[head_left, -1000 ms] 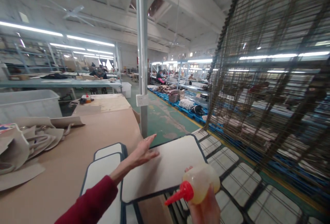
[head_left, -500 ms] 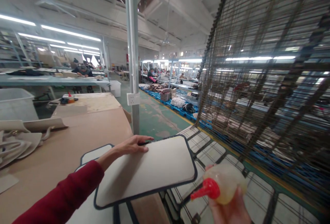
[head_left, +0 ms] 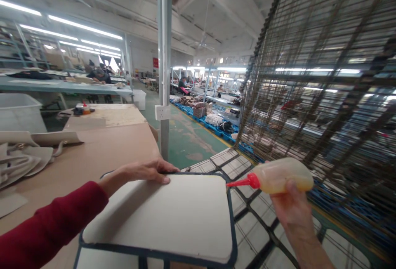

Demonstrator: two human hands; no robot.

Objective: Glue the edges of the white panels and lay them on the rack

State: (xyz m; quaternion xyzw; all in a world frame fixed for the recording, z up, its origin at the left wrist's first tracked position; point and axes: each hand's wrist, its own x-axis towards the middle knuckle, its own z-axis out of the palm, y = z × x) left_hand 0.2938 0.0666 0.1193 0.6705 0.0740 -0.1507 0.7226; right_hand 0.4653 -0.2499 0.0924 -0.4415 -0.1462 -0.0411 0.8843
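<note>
My left hand [head_left: 153, 172] grips the far edge of a white panel [head_left: 173, 215] with rounded corners and a dark blue border, thumb on top and the other fingers over the edge. In my right hand [head_left: 291, 199] is a squeeze bottle [head_left: 284, 174] of yellowish liquid, tipped sideways. Its red nozzle points left, with the tip at the panel's right edge near the far corner; whether it touches I cannot tell. Beneath the panel, part of another pale, dark-edged piece [head_left: 108, 258] shows.
A brown-topped table [head_left: 123, 141] runs along the left, with beige fabric pieces [head_left: 24, 157] on it. On the right, a wire rack [head_left: 309, 79] rises over more dark-bordered panels [head_left: 250, 223]. A metal post [head_left: 164, 54] stands ahead. People work at far tables.
The bottle has swung up and its nozzle has come to the panel's right edge. The panel looks nearer and flatter, with my left hand still on its far edge.
</note>
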